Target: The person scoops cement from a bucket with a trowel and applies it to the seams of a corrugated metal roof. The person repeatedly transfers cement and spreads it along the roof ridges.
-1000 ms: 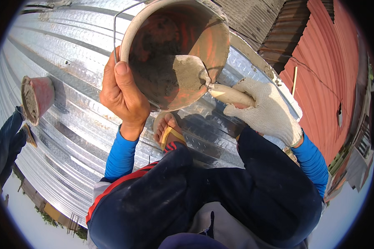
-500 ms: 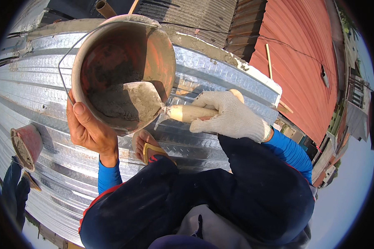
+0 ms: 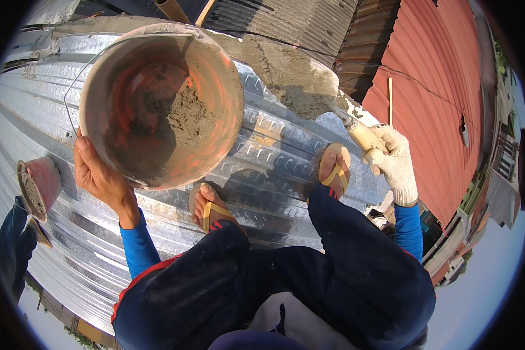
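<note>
My bare left hand (image 3: pixel 102 178) grips the near left rim of a mortar-smeared bucket (image 3: pixel 128 76), tilted so that its inside shows. A clump of wet grey mortar (image 3: pixel 189 116) sticks to the reddish inner wall. My right hand (image 3: pixel 395 160), in a white knitted glove, is closed round the wooden handle of a trowel (image 3: pixel 361 135). The trowel's blade points up and left, against the mortar strip (image 3: pixel 286 70) along the ledge beyond the metal sheets; where blade and mortar meet is hard to make out.
Both my sandalled feet (image 3: pixel 219 213) stand on corrugated metal roofing (image 3: pixel 274 233). At the left, another person's legs (image 3: pixel 11 239) are beside a second, reddish bucket (image 3: pixel 44 184) holding grey mortar. A red corrugated roof (image 3: pixel 431 87) lies right of the ledge, with a thin wooden stick (image 3: pixel 390 102) on it.
The trowel has come out of the bucket with my right hand, moving right and away to the ledge. Mortar now covers more of the ledge. The bucket has shifted slightly left and is tilted more toward me.
</note>
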The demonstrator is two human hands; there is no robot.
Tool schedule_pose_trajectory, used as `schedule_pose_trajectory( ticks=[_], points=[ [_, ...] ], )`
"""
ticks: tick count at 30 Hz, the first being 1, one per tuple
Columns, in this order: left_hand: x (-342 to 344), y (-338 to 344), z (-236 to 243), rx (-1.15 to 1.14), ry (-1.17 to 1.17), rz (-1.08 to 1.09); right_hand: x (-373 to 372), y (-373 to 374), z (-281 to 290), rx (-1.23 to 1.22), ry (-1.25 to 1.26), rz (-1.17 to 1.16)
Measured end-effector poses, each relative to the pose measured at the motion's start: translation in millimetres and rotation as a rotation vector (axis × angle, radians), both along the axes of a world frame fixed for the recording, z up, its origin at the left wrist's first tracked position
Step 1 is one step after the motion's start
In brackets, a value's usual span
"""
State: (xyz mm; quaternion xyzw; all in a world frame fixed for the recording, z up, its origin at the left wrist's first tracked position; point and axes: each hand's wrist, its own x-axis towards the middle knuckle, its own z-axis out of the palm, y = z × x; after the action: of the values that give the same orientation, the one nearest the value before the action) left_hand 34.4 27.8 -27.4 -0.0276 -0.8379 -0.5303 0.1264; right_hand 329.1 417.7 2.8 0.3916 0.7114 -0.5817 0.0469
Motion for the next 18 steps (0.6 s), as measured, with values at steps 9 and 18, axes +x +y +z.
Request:
schedule_pose_trajectory(
  ticks=[9, 18],
  points=[
    [1, -12, -10, -0.002, 0.004, 0.037, -42, 30, -72, 0.573, 0.016, 0.327],
    [3, -10, -8, 0.019, -0.007, 0.04, -34, 2, -73, 1.136, -0.073, 0.526]
  ],
)
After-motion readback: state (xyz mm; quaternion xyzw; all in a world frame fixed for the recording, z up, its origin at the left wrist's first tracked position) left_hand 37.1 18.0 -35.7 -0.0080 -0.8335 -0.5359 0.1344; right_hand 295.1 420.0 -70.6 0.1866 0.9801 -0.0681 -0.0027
